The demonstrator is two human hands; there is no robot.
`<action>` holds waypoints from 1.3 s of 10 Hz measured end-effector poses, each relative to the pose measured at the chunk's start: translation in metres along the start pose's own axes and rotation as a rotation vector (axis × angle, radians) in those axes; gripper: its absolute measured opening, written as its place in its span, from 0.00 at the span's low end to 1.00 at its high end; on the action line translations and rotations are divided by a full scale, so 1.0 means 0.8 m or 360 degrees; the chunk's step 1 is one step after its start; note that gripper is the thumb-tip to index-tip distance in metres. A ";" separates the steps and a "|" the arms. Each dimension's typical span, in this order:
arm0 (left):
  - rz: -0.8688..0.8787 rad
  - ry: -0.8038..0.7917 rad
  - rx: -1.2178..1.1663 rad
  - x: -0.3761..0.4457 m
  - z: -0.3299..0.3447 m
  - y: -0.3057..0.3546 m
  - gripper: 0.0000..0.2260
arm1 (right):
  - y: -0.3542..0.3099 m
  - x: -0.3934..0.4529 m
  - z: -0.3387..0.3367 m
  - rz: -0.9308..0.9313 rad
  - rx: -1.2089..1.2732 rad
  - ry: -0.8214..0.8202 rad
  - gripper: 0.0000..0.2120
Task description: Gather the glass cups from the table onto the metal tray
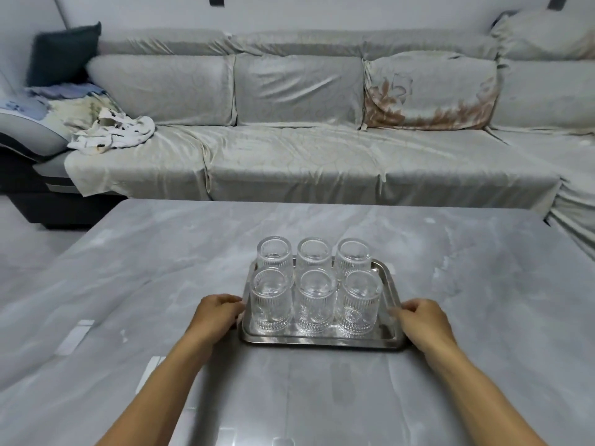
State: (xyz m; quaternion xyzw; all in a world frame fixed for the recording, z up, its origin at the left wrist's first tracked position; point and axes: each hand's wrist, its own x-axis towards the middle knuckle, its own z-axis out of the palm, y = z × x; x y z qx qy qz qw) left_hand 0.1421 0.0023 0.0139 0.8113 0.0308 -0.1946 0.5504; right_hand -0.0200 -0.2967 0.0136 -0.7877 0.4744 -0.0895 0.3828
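Observation:
A rectangular metal tray (pixel 322 342) rests on the grey marble table (pixel 128 284). Several ribbed glass cups stand on it upside down in two rows of three, the front middle cup (pixel 317 302) among them. My left hand (pixel 217 313) grips the tray's left edge near the front left cup (pixel 271 300). On the opposite side, my right hand (pixel 421 320) grips the right edge beside the front right cup (pixel 361 302). The fingertips of both hands curl around the rim and are partly hidden.
A long grey covered sofa (pixel 306 149) runs behind the table. A crumpled white cloth (pixel 112 133) and folded clothes lie on its left end, under a dark cushion (pixel 62 53). The table's far edge sits close to the sofa front.

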 end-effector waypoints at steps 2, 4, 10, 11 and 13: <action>0.0080 0.0101 0.0094 0.009 0.007 -0.009 0.06 | 0.002 0.005 0.014 -0.0047 0.0045 0.0082 0.06; 0.0095 0.0114 0.0021 0.006 0.010 -0.009 0.04 | 0.008 0.008 0.022 -0.0140 0.0048 0.0141 0.05; 0.0440 0.0015 0.0618 -0.012 0.002 0.027 0.13 | -0.023 -0.021 0.009 -0.0644 -0.0243 -0.0086 0.16; 0.0414 -0.0028 0.0501 -0.015 0.004 0.020 0.14 | -0.019 -0.023 0.014 -0.0587 -0.0272 -0.0243 0.18; 0.0617 0.0088 0.0252 -0.003 -0.021 0.034 0.22 | -0.032 -0.019 -0.016 -0.0873 -0.0018 0.0140 0.17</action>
